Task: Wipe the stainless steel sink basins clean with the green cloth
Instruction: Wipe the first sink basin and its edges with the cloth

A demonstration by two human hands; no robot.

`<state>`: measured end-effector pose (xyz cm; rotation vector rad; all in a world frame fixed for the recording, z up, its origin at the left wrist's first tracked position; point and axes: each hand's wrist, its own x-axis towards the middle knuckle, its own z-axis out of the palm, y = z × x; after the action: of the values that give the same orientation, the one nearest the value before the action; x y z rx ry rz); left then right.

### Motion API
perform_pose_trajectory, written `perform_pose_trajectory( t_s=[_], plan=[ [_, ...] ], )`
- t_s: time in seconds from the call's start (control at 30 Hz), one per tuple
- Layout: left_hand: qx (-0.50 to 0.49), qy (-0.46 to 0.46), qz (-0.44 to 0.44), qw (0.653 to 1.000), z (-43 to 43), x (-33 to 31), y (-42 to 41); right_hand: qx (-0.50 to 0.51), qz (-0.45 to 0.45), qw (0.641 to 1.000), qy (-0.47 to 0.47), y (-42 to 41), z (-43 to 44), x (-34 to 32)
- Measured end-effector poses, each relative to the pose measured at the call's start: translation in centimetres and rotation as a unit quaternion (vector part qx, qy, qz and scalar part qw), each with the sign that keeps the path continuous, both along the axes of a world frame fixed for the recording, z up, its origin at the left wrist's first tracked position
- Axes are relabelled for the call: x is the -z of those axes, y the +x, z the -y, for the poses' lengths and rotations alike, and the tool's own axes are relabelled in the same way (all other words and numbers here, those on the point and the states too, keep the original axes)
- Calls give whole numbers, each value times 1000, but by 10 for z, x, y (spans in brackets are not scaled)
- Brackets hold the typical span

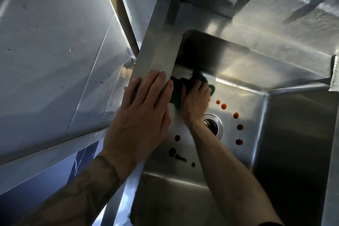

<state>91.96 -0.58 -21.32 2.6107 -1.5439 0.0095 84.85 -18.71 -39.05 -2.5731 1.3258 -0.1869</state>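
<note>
A stainless steel sink basin (256, 86) fills the right of the view, with a round drain (213, 124) in its floor. Several red-orange sauce spots (239, 127) ring the drain, and darker smears (172, 152) lie nearer me. My right hand (195, 102) presses the bunched green cloth (211, 89) against the basin floor at the far left corner, fingers curled over it. My left hand (143, 113) lies flat, fingers straight, on the basin's left rim (159, 55).
A steel panel (51, 51) slopes away on the left of the rim. A steel backsplash ledge (256, 14) runs behind the basin. The basin's right wall (293, 143) rises steeply. Blue floor (45, 176) shows at lower left.
</note>
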Motion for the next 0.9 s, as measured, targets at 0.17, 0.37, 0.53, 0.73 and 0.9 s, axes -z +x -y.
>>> perform_pose_trajectory(
  t_s=[0.17,0.37,0.53,0.73,0.9],
  plan=[
    [1,4,-8,1000,0,-1,0,-157,-54,986,4,-32,13,8],
    [1,-2,2,1000,1,-1,-1,48,-32,998,-14,-6,18,7],
    [-1,-1,-1,1000,1,-3,-1,-160,-64,985,18,-53,27,8],
    [-5,1,6,1000,2,-2,-2,53,-57,997,3,-5,23,6],
    [-1,7,1,1000,3,-4,-1,-196,-72,978,30,-50,23,4]
  ],
)
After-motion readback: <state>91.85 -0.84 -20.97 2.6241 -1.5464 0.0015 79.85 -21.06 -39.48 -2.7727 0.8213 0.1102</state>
